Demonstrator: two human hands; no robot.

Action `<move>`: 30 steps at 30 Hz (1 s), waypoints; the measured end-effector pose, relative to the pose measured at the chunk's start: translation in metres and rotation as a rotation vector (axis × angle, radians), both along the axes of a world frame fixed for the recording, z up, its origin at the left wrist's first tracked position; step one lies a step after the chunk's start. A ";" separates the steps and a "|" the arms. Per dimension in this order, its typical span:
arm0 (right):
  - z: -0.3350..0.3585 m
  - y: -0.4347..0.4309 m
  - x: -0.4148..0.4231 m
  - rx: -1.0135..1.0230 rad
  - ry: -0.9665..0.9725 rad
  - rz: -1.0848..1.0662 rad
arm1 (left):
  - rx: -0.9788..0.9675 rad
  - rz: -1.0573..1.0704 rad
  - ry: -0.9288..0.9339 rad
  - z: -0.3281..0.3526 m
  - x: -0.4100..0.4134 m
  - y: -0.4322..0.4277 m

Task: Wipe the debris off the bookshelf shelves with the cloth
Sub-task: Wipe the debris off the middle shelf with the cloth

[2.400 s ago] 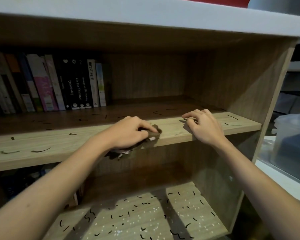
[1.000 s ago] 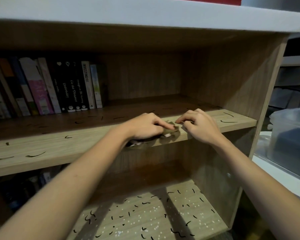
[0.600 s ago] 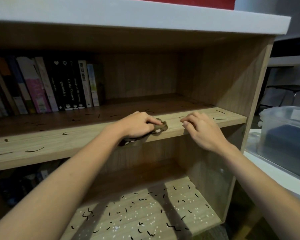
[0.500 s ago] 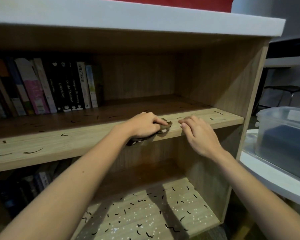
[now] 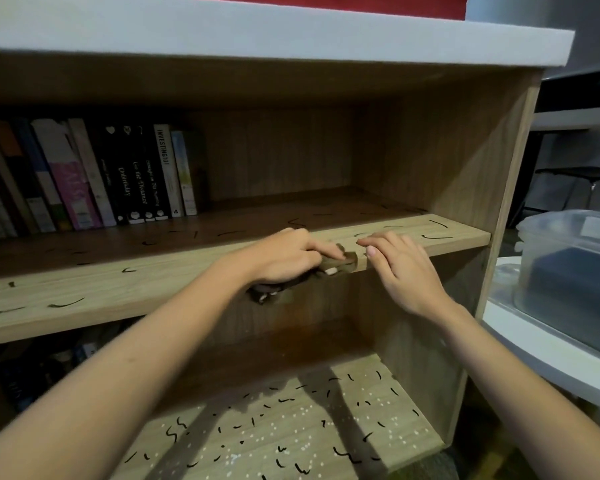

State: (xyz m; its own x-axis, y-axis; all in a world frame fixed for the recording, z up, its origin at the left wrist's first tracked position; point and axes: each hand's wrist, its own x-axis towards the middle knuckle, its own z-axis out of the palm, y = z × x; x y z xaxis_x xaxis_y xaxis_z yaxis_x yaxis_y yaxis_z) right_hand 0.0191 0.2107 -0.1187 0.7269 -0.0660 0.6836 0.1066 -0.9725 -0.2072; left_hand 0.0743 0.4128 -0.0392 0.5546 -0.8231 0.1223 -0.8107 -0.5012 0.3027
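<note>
The left hand (image 5: 288,258) is curled over the cloth (image 5: 340,266), pinning a bunched brown wad of it against the front lip of the upper shelf (image 5: 118,289). Part of the cloth droops below the lip under the wrist. That grip suits dragging swept bits to the edge so they drop off. The right hand (image 5: 400,268) sits just right of the cloth and holds nothing. Its fingers are loosely extended, with the tips on the shelf board. It is probably there to steady the body or to guard the pile from scattering sideways.

Right of the cloth, a few dark strands (image 5: 437,236) lie on the board near the side panel, so that stretch looks unwiped. Left of the cloth, more dark curls (image 5: 65,303) lie scattered along the front, and others sit behind it in the shadow. Far left and behind the cloth, a row of books (image 5: 118,174) stands upright against the back, leaving the open board reachable. Below the cloth, the lower shelf (image 5: 291,427) is thick with black squiggles and white specks. That makes it the biggest job left. Well to the right of the cloth, outside the bookshelf, a lidded plastic container (image 5: 568,271) rests on a white tabletop (image 5: 534,348).
</note>
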 end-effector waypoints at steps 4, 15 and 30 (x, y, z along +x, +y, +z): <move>-0.002 0.000 0.001 0.001 -0.018 0.001 | 0.001 0.095 0.035 0.002 0.010 0.036; -0.002 0.000 0.001 -0.010 -0.001 -0.008 | 0.038 0.050 0.052 0.006 0.008 0.033; 0.000 0.000 -0.001 -0.017 0.038 -0.004 | 0.001 0.203 0.019 0.003 0.012 0.029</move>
